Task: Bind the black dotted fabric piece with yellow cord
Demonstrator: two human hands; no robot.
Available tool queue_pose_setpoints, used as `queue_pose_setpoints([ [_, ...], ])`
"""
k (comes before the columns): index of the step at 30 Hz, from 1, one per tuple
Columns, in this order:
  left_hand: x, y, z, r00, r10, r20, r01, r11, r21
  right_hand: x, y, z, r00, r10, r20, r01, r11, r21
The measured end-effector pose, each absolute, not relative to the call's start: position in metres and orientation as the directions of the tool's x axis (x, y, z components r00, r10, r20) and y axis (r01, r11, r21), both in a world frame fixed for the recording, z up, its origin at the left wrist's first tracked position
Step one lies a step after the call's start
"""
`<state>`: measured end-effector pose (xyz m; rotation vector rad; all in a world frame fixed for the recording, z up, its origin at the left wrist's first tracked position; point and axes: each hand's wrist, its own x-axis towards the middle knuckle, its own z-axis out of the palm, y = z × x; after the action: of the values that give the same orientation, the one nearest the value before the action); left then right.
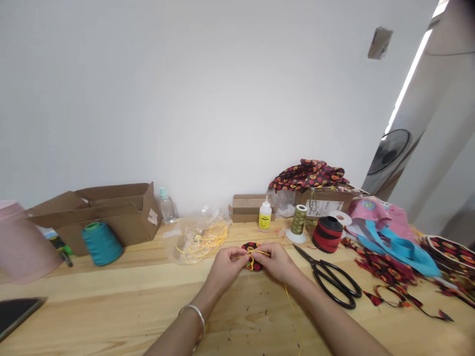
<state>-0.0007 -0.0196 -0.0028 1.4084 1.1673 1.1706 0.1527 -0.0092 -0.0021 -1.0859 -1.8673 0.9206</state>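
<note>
Between the hands (227,264) (278,260) sits patterned fabric (257,267), yellow cord (263,252) across it.

a teal thread cone (101,244) stands on the wooden table (111,306), just in front of an open cardboard box (133,225). a clear bottle (168,210) is beside this box, near the white wall (222,99). at the right, there is a fan (389,156).

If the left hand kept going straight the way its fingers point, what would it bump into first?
Probably the small dark patterned piece at the fingertips of the left hand, then the right hand; exact depth there is hard to judge.
</note>
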Motion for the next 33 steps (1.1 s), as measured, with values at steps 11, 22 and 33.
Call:
queue_pose_setpoints([
  [11,0.001,-0.024,0.004,0.086,0.994,0.067,0.079,-0.074,0.994,0.15,-0.013,0.014,-0.221,0.967,0.124,0.109,0.151,-0.983],
  [22,0.002,-0.024,0.005,0.102,0.994,0.04,0.022,-0.042,0.999,0.149,-0.01,0.012,-0.109,0.98,0.167,0.069,0.175,-0.982],
  [33,-0.001,-0.023,0.002,0.125,0.992,0.016,0.093,-0.028,0.995,0.147,-0.016,0.022,-0.005,0.974,0.226,0.102,0.225,-0.969],
])
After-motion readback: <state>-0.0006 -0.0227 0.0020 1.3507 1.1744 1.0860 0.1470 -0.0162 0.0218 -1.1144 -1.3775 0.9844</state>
